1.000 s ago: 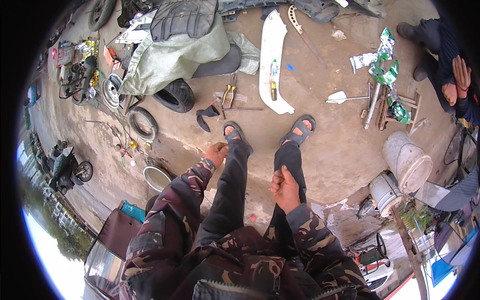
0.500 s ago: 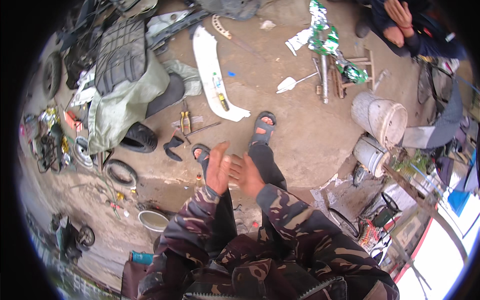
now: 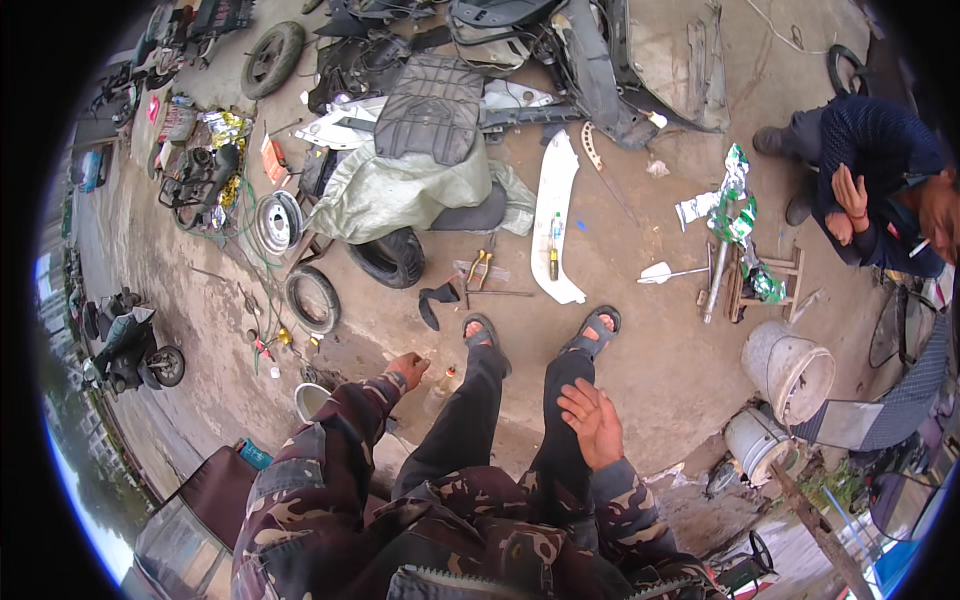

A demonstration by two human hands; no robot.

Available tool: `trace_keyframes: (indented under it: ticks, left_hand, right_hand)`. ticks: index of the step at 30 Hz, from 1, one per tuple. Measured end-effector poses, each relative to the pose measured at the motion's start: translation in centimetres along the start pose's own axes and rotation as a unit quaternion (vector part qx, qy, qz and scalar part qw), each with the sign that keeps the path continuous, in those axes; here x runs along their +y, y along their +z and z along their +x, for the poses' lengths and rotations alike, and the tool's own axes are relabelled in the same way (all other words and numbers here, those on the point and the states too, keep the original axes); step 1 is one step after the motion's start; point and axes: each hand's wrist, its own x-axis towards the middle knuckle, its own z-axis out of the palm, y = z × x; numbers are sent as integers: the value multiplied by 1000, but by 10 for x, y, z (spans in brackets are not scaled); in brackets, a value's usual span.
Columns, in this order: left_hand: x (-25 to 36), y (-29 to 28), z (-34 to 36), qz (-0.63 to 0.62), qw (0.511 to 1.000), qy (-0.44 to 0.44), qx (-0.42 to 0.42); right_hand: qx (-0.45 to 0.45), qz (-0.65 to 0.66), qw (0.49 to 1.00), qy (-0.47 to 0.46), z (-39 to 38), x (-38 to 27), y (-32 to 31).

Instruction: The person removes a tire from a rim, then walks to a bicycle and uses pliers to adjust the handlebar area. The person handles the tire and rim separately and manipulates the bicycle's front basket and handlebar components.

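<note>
My right hand [image 3: 592, 420] is raised in front of my right knee, open, its fingers stretched out and holding nothing. Out to the left, my left hand [image 3: 408, 371] has its fingers curled in, and nothing shows in it. Just beside it a clear bottle with a red-orange cap [image 3: 441, 384] stands on the ground. Ahead of my feet lie yellow-handled pliers [image 3: 480, 266], a thin metal rod [image 3: 500, 293] and a curved black piece [image 3: 434, 303]. A long white panel [image 3: 552, 190] carries a yellow-and-black-handled screwdriver [image 3: 553, 264] and a slim green-labelled tube [image 3: 557, 228].
Tyres [image 3: 388, 258] and a pale green sheet [image 3: 385, 195] over vehicle parts occupy the left. A wooden stool [image 3: 783, 283] with green-silver foil and two white buckets [image 3: 787, 365] stand at right. Another person [image 3: 860, 190] crouches at the far right, hands together.
My hands were together in front of me; now they are apart, the left out to the left and the right over my right leg. The view has shifted, showing more ground ahead.
</note>
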Motion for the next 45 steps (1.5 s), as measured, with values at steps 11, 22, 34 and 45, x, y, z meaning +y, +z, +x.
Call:
trace_keyframes:
  ticks: [11, 22, 34, 45]
  left_hand:
    - [-148, 38, -179, 205, 961, 128, -135]
    - [273, -104, -60, 59, 980, 131, -140]
    - [572, -122, -58, 173, 892, 406, -94]
    - [632, -13, -183, 261, 835, 475, -94]
  right_hand:
    - [89, -63, 992, -65, -72, -62, -24]
    - [162, 92, 953, -238, -174, -99, -80]
    - [392, 339, 821, -241, -255, 148, -96]
    - [343, 385, 807, -287, -269, 213, -157]
